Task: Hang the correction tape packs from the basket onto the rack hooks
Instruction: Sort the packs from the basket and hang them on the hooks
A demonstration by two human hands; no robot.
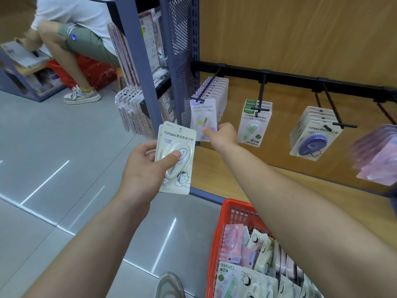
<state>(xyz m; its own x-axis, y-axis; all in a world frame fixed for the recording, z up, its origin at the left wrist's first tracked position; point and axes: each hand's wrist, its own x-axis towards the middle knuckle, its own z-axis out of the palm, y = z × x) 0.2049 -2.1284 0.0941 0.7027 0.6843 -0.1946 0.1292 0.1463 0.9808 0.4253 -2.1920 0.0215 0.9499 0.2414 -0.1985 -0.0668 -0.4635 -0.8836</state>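
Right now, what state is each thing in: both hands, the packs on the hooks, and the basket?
Left hand, holding cream packs, not hung yet.
Right hand, pinching the front lilac pack, which hangs at the left hook tip.
Green packs, hanging on the second hook.
Purple packs, hanging on the third hook.
Basket, part full of packs.

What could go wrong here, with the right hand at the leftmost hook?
The right hand pinches the front pack, which hangs at the tip of its nearly full hook; a tug may slip it off.
The left hand holds the cream packs in a thumb grip; one could slide out.
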